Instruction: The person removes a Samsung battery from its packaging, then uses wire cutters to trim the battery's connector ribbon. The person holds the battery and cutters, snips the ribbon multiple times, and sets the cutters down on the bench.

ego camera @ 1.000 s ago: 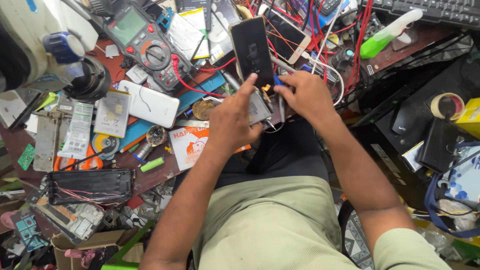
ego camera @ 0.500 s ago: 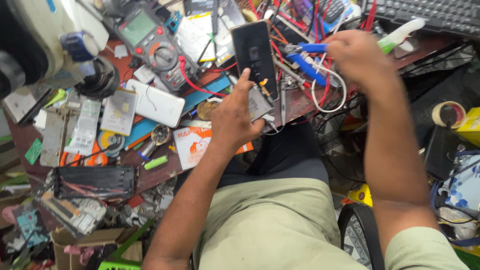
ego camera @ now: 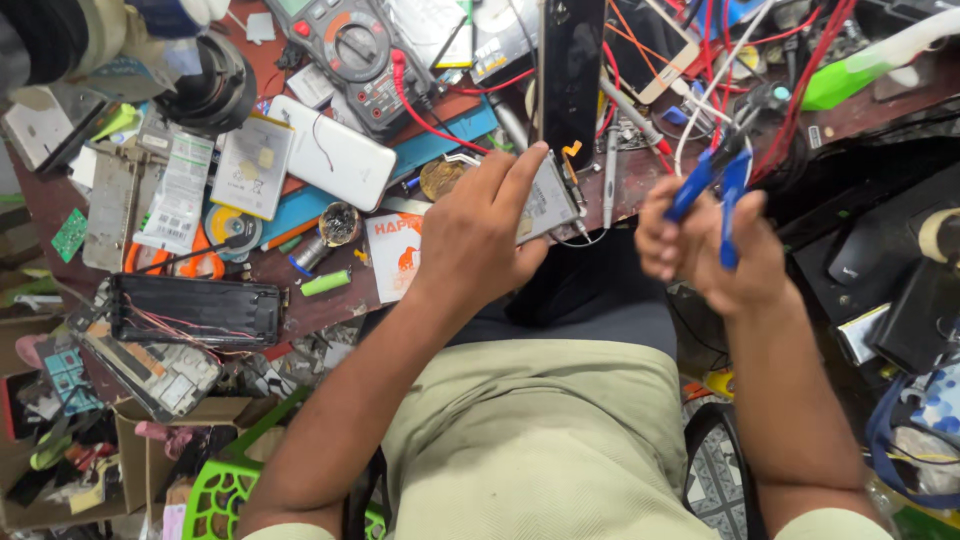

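At bench edge: left hand (ego camera: 480, 225) on phone battery (ego camera: 548, 200) (silver); right hand (ego camera: 705, 245) gripping blue pliers (ego camera: 715, 185).

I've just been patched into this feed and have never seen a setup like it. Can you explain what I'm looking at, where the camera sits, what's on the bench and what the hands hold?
There is no machine here: a person works with two bare hands, and the one camera sits on their head, looking down over their lap at a cluttered workbench.

The left hand presses on a flat silvery battery pack at the bench edge, with thin wires coming off it. Just above it stands a dark phone.

The right hand grips blue-handled pliers, held off the bench.

Around them lie a multimeter with a dial, red leads, a white power bank, an opened black case with wiring and a green basket on the floor.
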Tool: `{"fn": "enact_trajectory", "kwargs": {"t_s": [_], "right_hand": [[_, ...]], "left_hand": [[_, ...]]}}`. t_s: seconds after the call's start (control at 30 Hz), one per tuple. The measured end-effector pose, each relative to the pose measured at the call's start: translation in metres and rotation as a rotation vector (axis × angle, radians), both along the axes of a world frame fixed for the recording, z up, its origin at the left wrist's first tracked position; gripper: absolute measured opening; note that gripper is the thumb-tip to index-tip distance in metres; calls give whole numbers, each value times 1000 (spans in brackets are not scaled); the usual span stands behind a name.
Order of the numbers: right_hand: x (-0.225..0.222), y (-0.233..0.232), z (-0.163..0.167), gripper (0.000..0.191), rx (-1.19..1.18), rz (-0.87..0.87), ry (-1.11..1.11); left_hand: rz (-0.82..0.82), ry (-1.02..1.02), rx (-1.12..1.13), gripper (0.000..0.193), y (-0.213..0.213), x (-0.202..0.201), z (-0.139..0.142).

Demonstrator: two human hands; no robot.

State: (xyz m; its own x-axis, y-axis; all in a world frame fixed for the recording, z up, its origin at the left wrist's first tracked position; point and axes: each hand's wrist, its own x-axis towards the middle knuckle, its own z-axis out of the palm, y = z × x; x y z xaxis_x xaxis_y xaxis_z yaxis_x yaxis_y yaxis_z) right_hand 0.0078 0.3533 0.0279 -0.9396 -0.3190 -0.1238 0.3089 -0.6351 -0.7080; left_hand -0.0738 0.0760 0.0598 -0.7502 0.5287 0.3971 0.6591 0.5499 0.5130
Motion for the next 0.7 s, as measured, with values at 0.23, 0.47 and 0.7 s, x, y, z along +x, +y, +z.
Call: {"fn": "enact_trajectory", "kwargs": {"t_s": [0.23,0.47,0.7], "right_hand": [[41,-72,16,98,430,313,-33],[53,-125,30,57,689,433,206],[54,-143,44,51,1010,327,420]], "left_hand": [[121,59,-29,81,-71,45,47],[142,85,-84,78,-115,78,75],[132,133,-132,74,-132,82,77]]}}
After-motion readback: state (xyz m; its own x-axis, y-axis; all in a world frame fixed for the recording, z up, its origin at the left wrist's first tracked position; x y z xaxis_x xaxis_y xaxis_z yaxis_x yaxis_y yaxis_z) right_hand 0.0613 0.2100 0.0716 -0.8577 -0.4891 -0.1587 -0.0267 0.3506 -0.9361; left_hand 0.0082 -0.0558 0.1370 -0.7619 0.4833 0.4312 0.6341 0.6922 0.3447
